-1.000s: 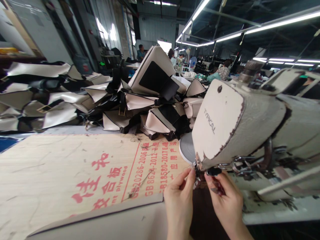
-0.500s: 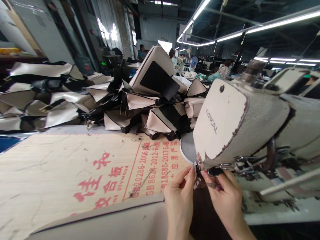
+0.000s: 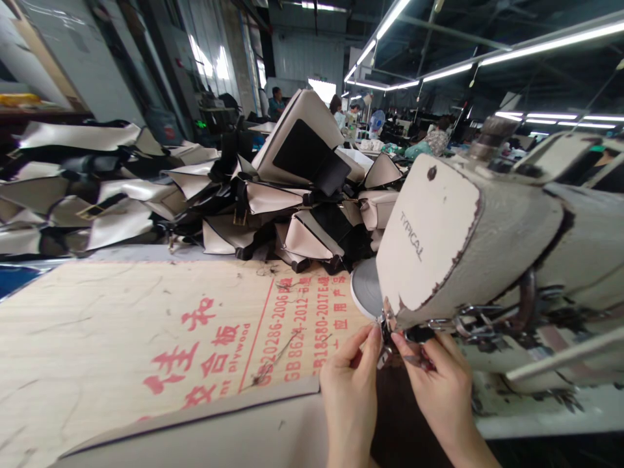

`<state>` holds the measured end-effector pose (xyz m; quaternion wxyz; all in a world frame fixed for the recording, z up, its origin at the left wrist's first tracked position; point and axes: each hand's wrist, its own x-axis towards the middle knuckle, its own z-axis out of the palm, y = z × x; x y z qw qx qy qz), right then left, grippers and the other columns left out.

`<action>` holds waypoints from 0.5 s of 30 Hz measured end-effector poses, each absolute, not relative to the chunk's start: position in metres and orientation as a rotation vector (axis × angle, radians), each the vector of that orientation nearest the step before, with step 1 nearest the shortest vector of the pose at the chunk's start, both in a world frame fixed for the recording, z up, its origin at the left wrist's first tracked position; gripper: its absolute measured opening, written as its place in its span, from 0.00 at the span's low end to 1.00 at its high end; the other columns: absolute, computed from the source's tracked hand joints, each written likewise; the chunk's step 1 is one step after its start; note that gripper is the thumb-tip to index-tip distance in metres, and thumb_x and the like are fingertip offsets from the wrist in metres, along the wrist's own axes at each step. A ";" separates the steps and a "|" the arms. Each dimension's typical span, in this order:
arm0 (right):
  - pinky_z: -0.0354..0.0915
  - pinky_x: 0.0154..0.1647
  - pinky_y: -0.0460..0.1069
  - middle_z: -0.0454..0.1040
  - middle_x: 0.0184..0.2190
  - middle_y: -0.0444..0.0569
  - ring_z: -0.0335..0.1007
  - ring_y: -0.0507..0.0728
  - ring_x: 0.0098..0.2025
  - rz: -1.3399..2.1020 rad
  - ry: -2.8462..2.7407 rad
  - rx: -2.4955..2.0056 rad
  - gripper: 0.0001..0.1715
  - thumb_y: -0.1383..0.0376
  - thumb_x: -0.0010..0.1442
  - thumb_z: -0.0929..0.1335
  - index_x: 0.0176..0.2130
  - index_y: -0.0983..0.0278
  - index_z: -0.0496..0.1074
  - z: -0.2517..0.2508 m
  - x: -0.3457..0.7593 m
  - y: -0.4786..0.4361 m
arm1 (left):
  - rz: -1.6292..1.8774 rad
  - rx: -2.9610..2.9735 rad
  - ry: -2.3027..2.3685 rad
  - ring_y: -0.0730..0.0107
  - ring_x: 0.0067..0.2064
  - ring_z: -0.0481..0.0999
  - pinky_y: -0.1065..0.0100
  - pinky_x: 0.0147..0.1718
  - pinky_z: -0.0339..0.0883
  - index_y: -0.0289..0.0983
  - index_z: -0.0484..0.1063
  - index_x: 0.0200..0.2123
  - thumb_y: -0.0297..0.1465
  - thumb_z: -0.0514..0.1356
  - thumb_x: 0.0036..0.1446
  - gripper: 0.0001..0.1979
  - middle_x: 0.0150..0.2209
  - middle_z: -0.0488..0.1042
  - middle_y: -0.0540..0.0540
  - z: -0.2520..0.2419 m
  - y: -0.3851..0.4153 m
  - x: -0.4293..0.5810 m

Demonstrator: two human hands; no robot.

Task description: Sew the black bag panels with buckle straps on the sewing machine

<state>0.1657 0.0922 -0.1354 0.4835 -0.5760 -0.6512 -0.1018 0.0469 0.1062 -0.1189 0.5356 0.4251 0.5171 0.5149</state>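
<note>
At the needle end of the sewing machine (image 3: pixel 429 234), both hands are close together, one on each side of the needle. My left hand (image 3: pixel 351 383) is closed in a pinch, thumb and index fingertip pressed together just left of the needle; whatever sits between them is too small to make out. My right hand (image 3: pixel 441 387) pinches close by on the right, under the machine head. Against its curled fingers lies a small dark metal tool with a reddish part (image 3: pixel 427 364), resembling thread snips. Beside my left wrist lies a beige panel with a dark edge (image 3: pixel 234 429).
A pile of beige and black bags (image 3: pixel 312 227) spans the back of the plywood table (image 3: pixel 121 312), which has red print and loose dark threads. Behind the needle sits a round grey disc with a white rim (image 3: pixel 365 289). Several people work in the background.
</note>
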 end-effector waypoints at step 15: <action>0.67 0.34 0.49 0.74 0.28 0.53 0.71 0.56 0.30 -0.254 -1.586 -1.400 0.09 0.63 0.59 0.66 0.34 0.66 0.74 -0.138 0.168 0.093 | 1.233 1.029 1.296 0.71 0.30 0.73 0.75 0.29 0.65 0.35 0.78 0.37 0.39 0.61 0.49 0.15 0.28 0.77 0.49 -0.122 0.108 0.047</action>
